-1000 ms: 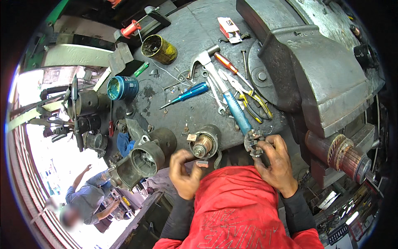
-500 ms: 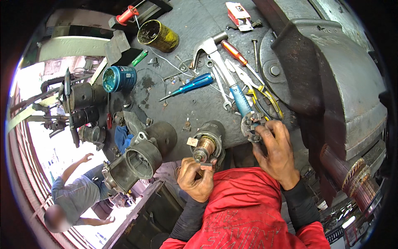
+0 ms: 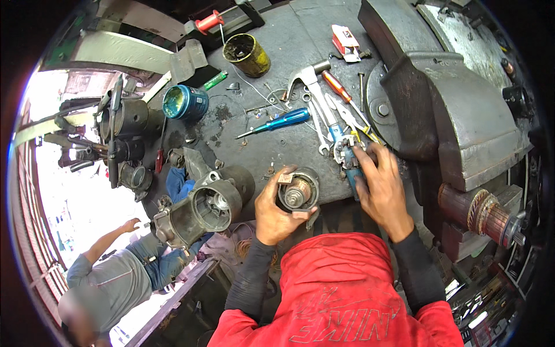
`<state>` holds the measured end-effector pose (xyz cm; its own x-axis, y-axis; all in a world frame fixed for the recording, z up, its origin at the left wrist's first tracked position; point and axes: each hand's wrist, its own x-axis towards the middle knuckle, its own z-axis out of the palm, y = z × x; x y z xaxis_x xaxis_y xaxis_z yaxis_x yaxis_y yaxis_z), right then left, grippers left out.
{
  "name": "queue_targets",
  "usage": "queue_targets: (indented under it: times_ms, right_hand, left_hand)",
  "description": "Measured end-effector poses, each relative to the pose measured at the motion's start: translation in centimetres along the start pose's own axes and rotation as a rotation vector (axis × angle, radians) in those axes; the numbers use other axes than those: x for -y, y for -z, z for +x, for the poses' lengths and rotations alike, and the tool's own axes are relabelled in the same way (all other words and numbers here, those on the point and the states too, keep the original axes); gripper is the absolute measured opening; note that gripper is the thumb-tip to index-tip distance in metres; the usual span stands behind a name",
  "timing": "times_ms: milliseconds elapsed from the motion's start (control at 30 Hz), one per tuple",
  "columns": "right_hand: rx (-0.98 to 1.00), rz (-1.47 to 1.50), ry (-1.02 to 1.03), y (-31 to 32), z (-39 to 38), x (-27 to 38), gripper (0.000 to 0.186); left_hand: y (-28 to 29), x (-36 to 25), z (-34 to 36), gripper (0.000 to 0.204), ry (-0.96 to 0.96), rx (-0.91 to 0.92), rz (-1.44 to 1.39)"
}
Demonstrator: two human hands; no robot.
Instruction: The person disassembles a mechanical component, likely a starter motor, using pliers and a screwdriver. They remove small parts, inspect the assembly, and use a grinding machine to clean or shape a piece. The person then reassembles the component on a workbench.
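Note:
My left hand (image 3: 273, 215) is closed around the side of a round motor housing (image 3: 315, 188). Inside the housing sits a copper armature (image 3: 298, 192), its shaft end facing me. Two brownish blocks (image 3: 285, 178) stick out at its rim, by my fingertips and thumb. Over the blue handle of a claw hammer (image 3: 315, 92), the fingers of my right hand (image 3: 380, 191) bend against a small metal brush holder plate (image 3: 347, 151); my thumb is lower, beside the handle. How firmly they grip the plate is partly hidden.
A blue screwdriver (image 3: 277, 122), wrench (image 3: 319, 130), pliers (image 3: 346, 115) and red screwdriver (image 3: 336, 85) lie on the bench. A blue tub (image 3: 188, 102) and yellow can (image 3: 248, 58) stand beyond. A large vise (image 3: 457, 110) bounds the right; a gear housing (image 3: 202, 208) sits left. Another person (image 3: 124, 272) is lower left.
My left hand has shifted from the blocks at the front of the armature to the housing's side. The brush holder plate and my right hand have moved farther up along the hammer handle.

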<state>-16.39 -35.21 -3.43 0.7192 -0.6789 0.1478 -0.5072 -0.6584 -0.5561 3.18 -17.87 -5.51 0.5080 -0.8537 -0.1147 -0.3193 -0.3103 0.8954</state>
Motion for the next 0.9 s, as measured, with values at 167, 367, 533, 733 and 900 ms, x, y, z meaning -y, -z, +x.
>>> queue_targets:
  times_ms: [167,367,533,733,900]
  right_hand:
    - [0.101,0.464,-0.083,1.2,-3.5,5.8,0.051]
    - [0.014,0.490,-0.143,-2.3,-3.0,7.6,0.024]
    - [-0.076,0.489,-0.069,-3.2,-3.6,7.5,0.021]
    - [-0.184,0.520,-0.120,-4.7,-4.4,7.3,0.011]
    - [-0.164,0.560,-0.043,-4.9,-3.8,6.6,0.010]
  left_hand:
    - [-6.7,-0.5,-2.3,0.101,0.017,-0.498,0.043]
    - [-3.3,0.3,-4.0,0.088,-0.077,-0.223,-0.267]
    - [1.3,0.9,-3.2,0.044,-0.170,-0.001,-0.332]
    - [0.4,1.0,-2.2,0.020,-0.121,-0.148,-0.340]
    - [0.3,0.7,-2.2,0.017,-0.147,-0.226,-0.248]
